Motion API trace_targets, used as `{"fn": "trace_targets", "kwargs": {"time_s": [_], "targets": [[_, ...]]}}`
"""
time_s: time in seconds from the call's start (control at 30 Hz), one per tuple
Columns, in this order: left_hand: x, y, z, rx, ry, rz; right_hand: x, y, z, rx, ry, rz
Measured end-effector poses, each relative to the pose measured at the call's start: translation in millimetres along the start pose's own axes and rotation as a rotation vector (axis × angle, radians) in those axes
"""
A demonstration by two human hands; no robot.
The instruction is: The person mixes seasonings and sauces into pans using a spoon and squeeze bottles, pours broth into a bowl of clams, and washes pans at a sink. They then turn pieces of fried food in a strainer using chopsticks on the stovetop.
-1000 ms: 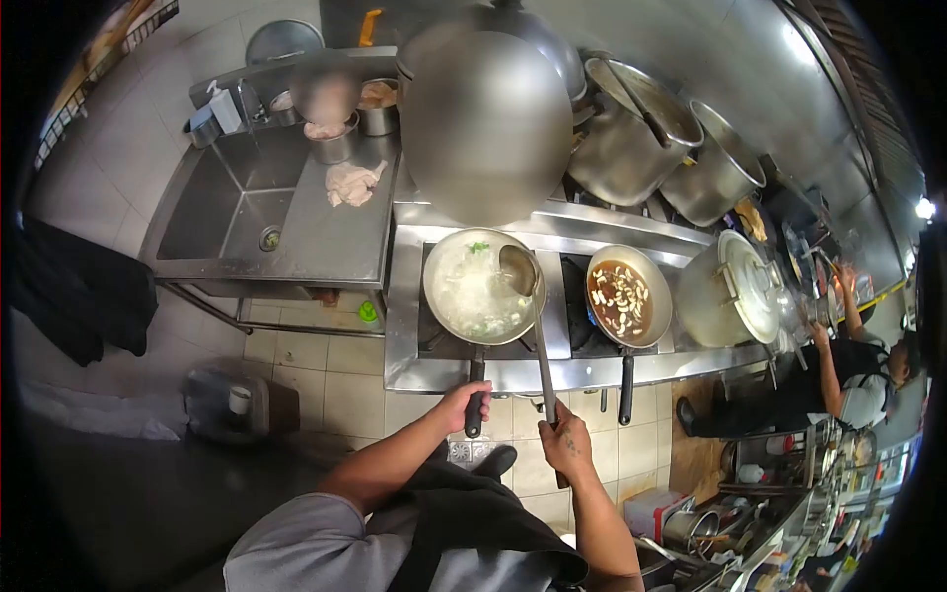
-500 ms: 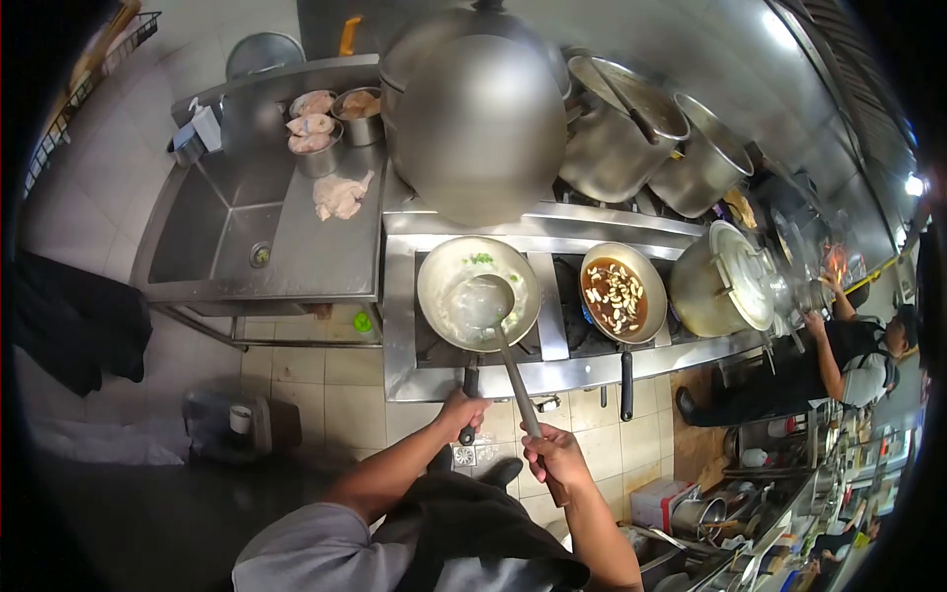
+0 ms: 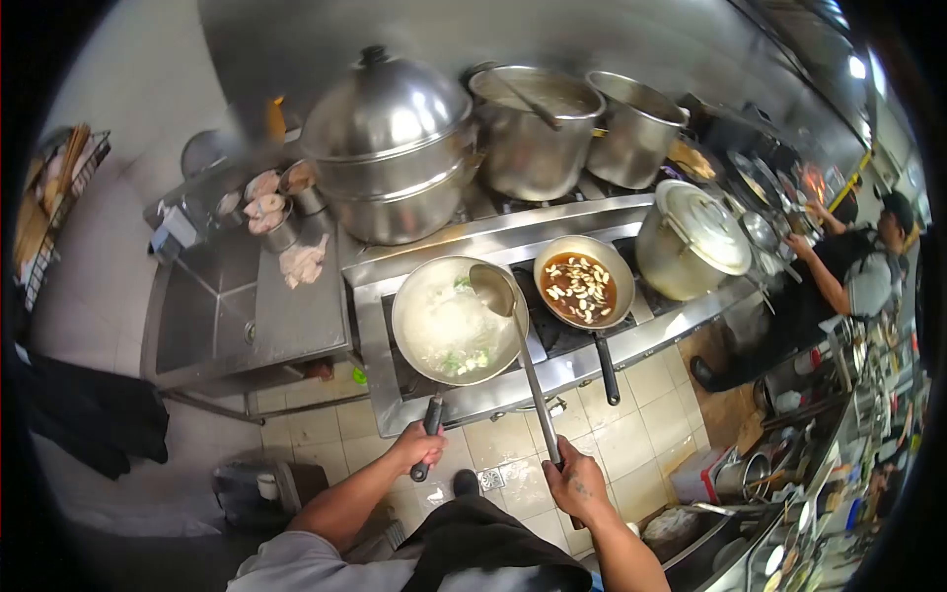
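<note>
Gripping the black handle of a frying pan, the left hand has its fingers curled round the grip. The right hand is closed about the long shaft of a ladle, whose bowl sits inside the pan's far right part; whether it touches the liquid, I cannot tell. The pan stands over the left front of the stove, holding a cloudy white liquid with green bits near its edges. Just to its right, a second frying pan contains brown sauce scattered with pale slices. Beyond that stands a lidded pot. A domed steamer rises behind the first pan. Raw poultry lies on the steel counter at left, beside the sink. Farther right, another person works.
</note>
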State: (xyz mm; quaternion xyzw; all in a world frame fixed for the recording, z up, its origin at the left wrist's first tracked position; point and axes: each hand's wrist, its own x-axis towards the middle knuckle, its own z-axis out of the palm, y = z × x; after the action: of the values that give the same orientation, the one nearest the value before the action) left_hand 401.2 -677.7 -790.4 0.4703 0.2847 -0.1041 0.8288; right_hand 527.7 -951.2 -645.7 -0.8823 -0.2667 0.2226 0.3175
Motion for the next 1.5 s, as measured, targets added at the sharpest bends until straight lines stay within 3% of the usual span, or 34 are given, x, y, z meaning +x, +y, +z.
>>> {"fn": "trace_targets", "kwargs": {"time_s": [0.07, 0.23, 0.37, 0.43, 0.47, 0.63, 1.03, 1.23, 1.33, 1.5], "targets": [[-16.9, 9.5, 11.8, 0.044, -0.021, -0.016, -15.9, 9.2, -11.1, -0.091, 0.094, -0.063], [-51.8, 22.6, 59.3, 0.176, -0.132, -0.080, -62.1, 27.4, -40.0, -0.083, 0.175, 0.031], [-64.4, 10.1, 104.7, 0.255, -0.238, -0.140, -118.8, 64.2, -56.6, 0.196, 0.153, 0.033], [-72.7, 1.7, 135.0, 0.305, -0.302, -0.155, -154.9, 67.5, -75.6, 0.977, -0.103, 0.309], [-74.6, -5.8, 150.7, 0.326, -0.311, -0.187, -177.0, 71.5, -82.6, 1.139, -0.072, 0.324], [-83.2, -53.3, 219.7, 0.423, -0.448, -0.279, -290.9, 96.1, -100.8, 1.445, 0.124, 0.412], [-117.0, -154.2, 415.3, 0.632, -0.891, -0.618, -542.3, 117.5, -121.8, 1.629, 0.520, 0.481], [-114.1, -186.2, 502.6, 0.822, -1.178, -0.756, -598.9, 101.2, -118.9, 1.740, 0.802, 0.516], [-112.3, -196.8, 541.5, 0.896, -1.315, -0.764, -615.4, 90.8, -116.8, 1.806, 1.049, 0.533], [-116.4, -221.0, 585.0, 0.979, -1.436, -0.800, -643.5, 87.2, -113.8, 1.860, 1.239, 0.470]]}}
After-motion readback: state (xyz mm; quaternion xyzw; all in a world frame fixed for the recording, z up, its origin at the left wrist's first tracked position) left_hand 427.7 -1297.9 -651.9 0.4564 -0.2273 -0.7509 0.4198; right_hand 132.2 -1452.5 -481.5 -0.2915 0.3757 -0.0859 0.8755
